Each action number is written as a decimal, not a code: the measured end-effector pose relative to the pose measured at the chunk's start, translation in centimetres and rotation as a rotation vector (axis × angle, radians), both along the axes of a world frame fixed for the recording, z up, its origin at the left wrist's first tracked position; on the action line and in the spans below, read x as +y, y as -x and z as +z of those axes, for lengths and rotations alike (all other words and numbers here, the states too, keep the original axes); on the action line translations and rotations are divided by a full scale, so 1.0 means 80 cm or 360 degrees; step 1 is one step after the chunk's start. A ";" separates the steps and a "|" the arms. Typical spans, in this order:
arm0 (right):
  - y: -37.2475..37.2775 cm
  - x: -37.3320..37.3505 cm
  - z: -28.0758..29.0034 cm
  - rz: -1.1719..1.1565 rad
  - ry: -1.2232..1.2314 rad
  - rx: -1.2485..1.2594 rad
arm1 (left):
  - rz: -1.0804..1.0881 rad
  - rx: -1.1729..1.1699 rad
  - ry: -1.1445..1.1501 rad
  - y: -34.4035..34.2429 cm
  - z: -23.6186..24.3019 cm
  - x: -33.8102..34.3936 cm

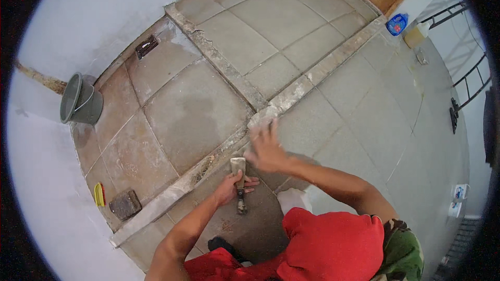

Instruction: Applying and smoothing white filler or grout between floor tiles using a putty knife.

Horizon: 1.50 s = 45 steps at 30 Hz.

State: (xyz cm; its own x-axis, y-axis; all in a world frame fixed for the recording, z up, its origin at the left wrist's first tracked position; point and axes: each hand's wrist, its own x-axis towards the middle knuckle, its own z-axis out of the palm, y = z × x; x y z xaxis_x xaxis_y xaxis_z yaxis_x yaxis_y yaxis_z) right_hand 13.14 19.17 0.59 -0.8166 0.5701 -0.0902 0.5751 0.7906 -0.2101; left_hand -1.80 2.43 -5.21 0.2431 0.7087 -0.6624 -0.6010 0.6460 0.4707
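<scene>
My left hand (229,188) is closed around the dark handle of a putty knife (238,165), whose wide, pale-smeared blade points away from me. The blade lies close to the raised concrete curb (208,164). My right hand (267,148) is spread out, somewhat blurred by motion, and holds nothing. Its fingers are over the curb near the corner where two strips meet; whether they touch it I cannot tell. Grey floor tiles lie below both hands, and the curb looks chipped and rough near them.
A grey bucket (83,100), a yellow brush (99,194) and a dark block (125,204) are along the left wall, with a drain grate (146,47) farther back. At the far right are a blue bottle (397,24), a yellowish jug (416,35) and a black metal frame (471,80).
</scene>
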 end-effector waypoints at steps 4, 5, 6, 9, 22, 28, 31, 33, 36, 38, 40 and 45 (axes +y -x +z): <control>-0.003 -0.021 0.017 0.0249 0.1135 0.0204 | 0.0107 -0.0115 -0.0071 0.005 -0.002 -0.010; -0.008 -0.002 -0.002 0.0063 0.0805 0.0407 | 0.0063 -0.0153 -0.0057 0.003 0.001 -0.005; -0.012 0.017 -0.018 -0.0122 0.0473 0.0600 | 0.0056 -0.0157 -0.0062 -0.001 0.004 -0.001; -0.014 0.058 -0.025 -0.0554 -0.0155 0.0405 | 0.0064 -0.0052 -0.0024 -0.004 0.005 0.001; -0.029 0.076 -0.011 0.0170 -0.0062 0.0134 | -0.0006 -0.0029 0.0012 -0.002 0.003 0.007; -0.036 0.102 0.011 0.0163 0.0175 0.0597 | 0.0005 -0.0043 0.0003 -0.001 -0.004 0.002; -0.052 0.126 -0.010 -0.0698 -0.0305 0.0353 | -0.0017 -0.0051 -0.0035 0.002 -0.017 -0.003; -0.055 0.107 -0.010 -0.0411 -0.0094 0.0267 | -0.0008 -0.0092 -0.0028 0.000 -0.012 0.003; -0.052 0.091 0.027 0.0898 0.0513 0.0096 | 0.0038 -0.0060 0.0038 0.002 -0.003 -0.001; -0.059 0.112 0.015 0.0492 0.0438 0.0263 | 0.0016 -0.0062 0.0012 0.003 -0.003 -0.002; -0.063 0.148 -0.006 0.0071 0.0350 0.0424 | -0.0001 -0.0062 -0.0002 0.000 0.001 0.003; -0.054 0.140 -0.014 0.0199 0.0006 0.0260 | 0.0006 -0.0058 -0.0015 -0.001 -0.005 0.001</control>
